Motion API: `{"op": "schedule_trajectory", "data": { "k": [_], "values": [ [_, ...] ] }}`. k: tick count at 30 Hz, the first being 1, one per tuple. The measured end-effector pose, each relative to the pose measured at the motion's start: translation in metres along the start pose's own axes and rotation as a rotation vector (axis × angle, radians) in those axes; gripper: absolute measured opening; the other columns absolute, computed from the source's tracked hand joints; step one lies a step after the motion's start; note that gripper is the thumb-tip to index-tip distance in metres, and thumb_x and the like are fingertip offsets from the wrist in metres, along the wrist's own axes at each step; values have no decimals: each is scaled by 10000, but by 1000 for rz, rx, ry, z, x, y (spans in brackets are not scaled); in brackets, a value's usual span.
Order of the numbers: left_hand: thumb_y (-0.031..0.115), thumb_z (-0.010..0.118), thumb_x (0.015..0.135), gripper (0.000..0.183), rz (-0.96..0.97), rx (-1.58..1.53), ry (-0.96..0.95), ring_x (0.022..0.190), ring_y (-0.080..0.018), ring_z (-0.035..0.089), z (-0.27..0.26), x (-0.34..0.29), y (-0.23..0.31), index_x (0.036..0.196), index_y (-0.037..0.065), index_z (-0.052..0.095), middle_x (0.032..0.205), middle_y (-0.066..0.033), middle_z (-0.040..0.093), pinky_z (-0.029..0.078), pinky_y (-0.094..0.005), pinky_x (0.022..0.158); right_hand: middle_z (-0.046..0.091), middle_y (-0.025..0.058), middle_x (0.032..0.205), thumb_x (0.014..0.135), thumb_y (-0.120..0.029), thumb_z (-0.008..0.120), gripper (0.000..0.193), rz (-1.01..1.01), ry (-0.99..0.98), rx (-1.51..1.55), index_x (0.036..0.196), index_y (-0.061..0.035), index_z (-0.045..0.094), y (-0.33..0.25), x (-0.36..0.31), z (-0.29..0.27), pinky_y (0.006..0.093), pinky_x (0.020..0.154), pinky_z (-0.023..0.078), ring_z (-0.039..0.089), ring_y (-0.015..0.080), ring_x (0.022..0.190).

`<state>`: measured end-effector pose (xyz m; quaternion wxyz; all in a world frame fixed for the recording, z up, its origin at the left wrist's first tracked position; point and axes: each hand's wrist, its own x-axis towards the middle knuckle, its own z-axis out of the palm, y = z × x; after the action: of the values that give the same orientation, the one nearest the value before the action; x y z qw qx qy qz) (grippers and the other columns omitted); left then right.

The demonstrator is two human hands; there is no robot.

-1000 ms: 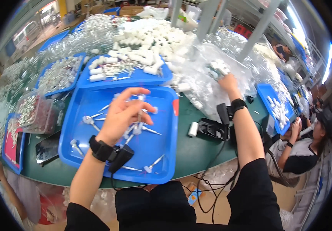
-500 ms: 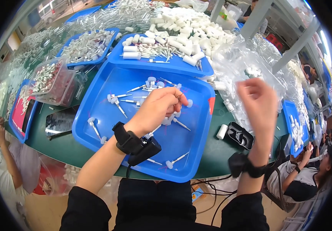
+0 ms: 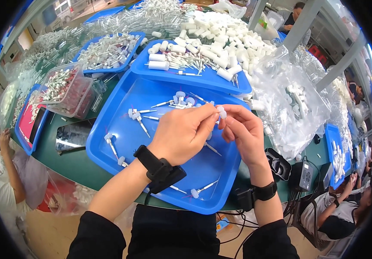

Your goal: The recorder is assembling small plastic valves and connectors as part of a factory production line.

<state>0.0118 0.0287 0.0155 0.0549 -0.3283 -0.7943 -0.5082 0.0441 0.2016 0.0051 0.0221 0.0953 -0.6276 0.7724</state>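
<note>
Over the right part of a blue tray, my two hands meet at the fingertips. My right hand pinches a small whitish round cap between thumb and fingers. My left hand is closed, its thumb and forefinger touching beside the cap; what lies between them is too small to make out. Several thin white sticks with pale round caps lie scattered in the tray, some with fine pinkish threads. Part of that group is hidden under my hands.
Behind stands another blue tray with white cylinders and thin sticks, backed by a heap of white cylinders. Left are a clear tub and a dark phone. Right are a plastic bag and a black case.
My right hand has come left and down from beside the bag to meet my left hand over the tray. The view has shifted slightly, and the small round cap now shows between the fingertips.
</note>
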Motion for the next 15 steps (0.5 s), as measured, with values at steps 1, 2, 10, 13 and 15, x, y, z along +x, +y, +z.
{"op": "schedule_trajectory", "data": {
  "k": [1,2,10,13,15],
  "values": [
    [169,484,884,120,64,74,39,562,-256,586,2,0,-2,896,109,587,683,-57,619,431,-349,475,623,75,807,862,-92,561,242,-7,-1,-60,1072,25,579,-1,0,1,196,565,431,546,76,636],
    [166,497,865,109,128,147,78,579,-274,590,3,-1,-3,890,114,591,693,-58,624,444,-367,483,623,75,807,862,-92,561,242,-4,-2,-57,1072,25,579,-1,1,1,196,565,431,546,76,636],
    [148,529,840,84,117,312,27,574,-267,590,-1,-3,0,853,97,595,665,-71,607,444,-354,483,647,113,847,891,-118,558,231,16,-28,-97,1054,45,564,-3,4,-1,241,690,470,601,125,732],
    [170,519,841,91,125,349,40,557,-268,585,-1,-3,0,854,111,587,646,-55,602,445,-377,469,645,97,901,883,-109,558,216,-65,-41,-153,1053,24,552,-5,2,-2,241,737,459,590,124,787],
    [172,521,841,90,140,363,55,555,-270,584,-3,-3,2,852,110,586,642,-55,599,444,-379,467,636,86,949,876,-106,561,216,-152,-30,-287,1057,11,548,-4,3,-4,244,747,455,581,122,818]
  ]
}}
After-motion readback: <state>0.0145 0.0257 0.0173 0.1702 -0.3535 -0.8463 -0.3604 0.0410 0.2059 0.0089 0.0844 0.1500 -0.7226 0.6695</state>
